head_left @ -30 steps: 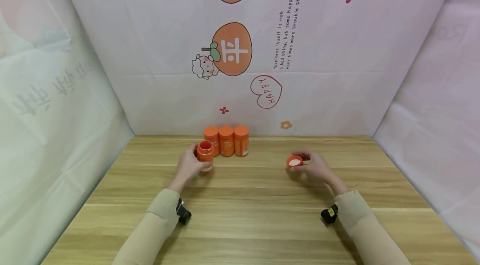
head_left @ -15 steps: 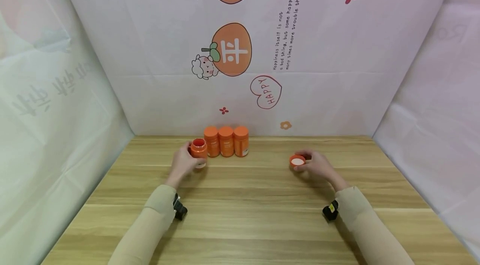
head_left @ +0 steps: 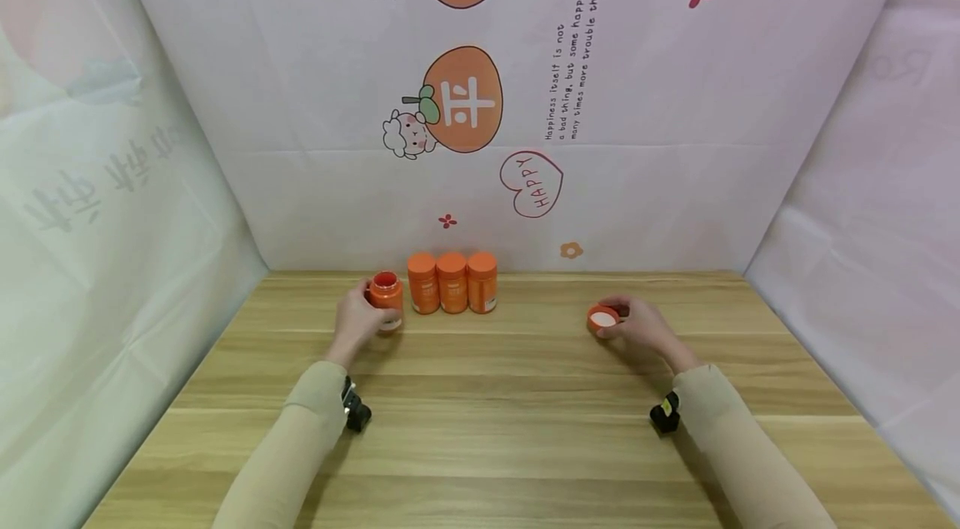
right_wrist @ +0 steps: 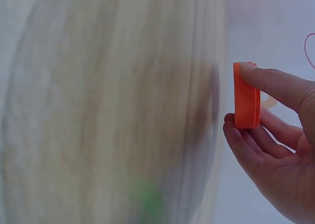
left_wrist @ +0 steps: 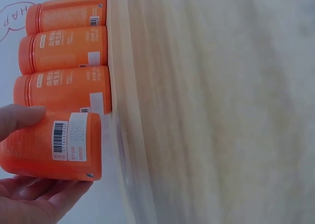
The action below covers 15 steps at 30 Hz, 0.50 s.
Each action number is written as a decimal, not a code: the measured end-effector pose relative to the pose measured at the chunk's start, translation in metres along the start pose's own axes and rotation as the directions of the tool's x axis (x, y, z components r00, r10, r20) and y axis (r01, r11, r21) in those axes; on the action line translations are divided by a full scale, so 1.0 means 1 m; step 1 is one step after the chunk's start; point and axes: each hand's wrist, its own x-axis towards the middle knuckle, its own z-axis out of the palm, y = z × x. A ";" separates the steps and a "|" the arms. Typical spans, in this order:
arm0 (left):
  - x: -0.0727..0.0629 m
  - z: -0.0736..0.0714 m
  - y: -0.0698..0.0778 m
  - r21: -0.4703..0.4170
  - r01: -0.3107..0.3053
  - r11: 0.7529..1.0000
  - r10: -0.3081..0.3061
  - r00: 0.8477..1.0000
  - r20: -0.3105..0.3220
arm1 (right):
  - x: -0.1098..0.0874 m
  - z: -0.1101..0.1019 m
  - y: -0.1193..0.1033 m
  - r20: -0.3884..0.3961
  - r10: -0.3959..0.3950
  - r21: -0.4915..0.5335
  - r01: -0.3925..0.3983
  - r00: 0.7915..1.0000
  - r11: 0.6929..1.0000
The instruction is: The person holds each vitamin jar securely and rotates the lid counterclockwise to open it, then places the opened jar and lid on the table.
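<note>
Head view shows us that the jar (head_left: 387,300), which one second ago was in front of the row's left end, has now moved to the left and stands upright just beside the three capped jars (head_left: 452,286). The lid (head_left: 602,320) has also moved, a little to the right. For the work in hand, we judge that this sets the jar and the lid more widely apart, and that the jar now comes about in line with the row; the capped jars have kept their places. The left hand (head_left: 357,319) grips the jar, with its thumb on one side and the fingers on the other, spread only as wide as the body. The right hand (head_left: 645,326) pinches the lid by its edge between thumb and fingers, white inside facing upward, well apart from the jar. Whether the jar's base touches the table (head_left: 487,404), we cannot tell with certainty.
</note>
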 end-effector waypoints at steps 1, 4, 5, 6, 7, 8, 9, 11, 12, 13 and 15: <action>0.001 0.000 -0.001 -0.001 0.002 1.000 -0.002 1.000 0.000 | 0.001 0.000 0.001 -0.001 0.001 -0.004 -0.001 1.000 1.000; 0.003 -0.001 -0.002 -0.001 0.020 1.000 -0.020 1.000 0.003 | 0.002 -0.002 0.004 -0.004 0.010 -0.008 -0.010 1.000 1.000; 0.004 -0.002 -0.003 0.000 0.026 1.000 -0.026 1.000 0.006 | 0.003 -0.003 0.004 -0.007 0.011 -0.012 -0.011 1.000 1.000; 0.005 -0.002 -0.004 0.001 0.031 1.000 -0.031 0.999 0.007 | 0.003 -0.003 0.004 -0.008 0.011 -0.017 -0.011 1.000 1.000; 0.005 -0.002 -0.004 0.000 0.035 0.999 -0.035 0.999 0.008 | 0.003 -0.004 0.004 -0.011 0.012 -0.021 -0.012 1.000 1.000; 0.006 -0.003 -0.004 -0.001 0.040 0.999 -0.040 0.999 0.008 | 0.003 -0.005 0.004 -0.014 0.010 -0.023 -0.010 1.000 1.000; 0.006 -0.003 -0.005 -0.001 0.040 0.999 -0.040 0.999 0.008 | 0.004 -0.005 0.005 -0.019 0.005 -0.029 -0.006 1.000 1.000; 0.007 -0.004 -0.005 0.002 0.044 0.999 -0.044 0.999 0.004 | 0.005 -0.006 0.007 -0.030 0.002 -0.038 -0.003 1.000 0.999; 0.007 -0.004 -0.005 0.002 0.046 0.999 -0.046 0.999 0.001 | 0.006 -0.006 0.008 -0.034 0.001 -0.040 -0.002 0.999 0.999; 0.008 -0.004 -0.005 0.006 0.047 0.999 -0.047 0.999 -0.003 | 0.007 -0.007 0.009 -0.039 -0.001 -0.046 -0.001 0.999 0.999; 0.009 -0.005 -0.005 0.014 0.049 0.999 -0.049 0.999 -0.008 | 0.008 -0.007 0.011 -0.045 0.000 -0.058 -0.002 0.999 0.998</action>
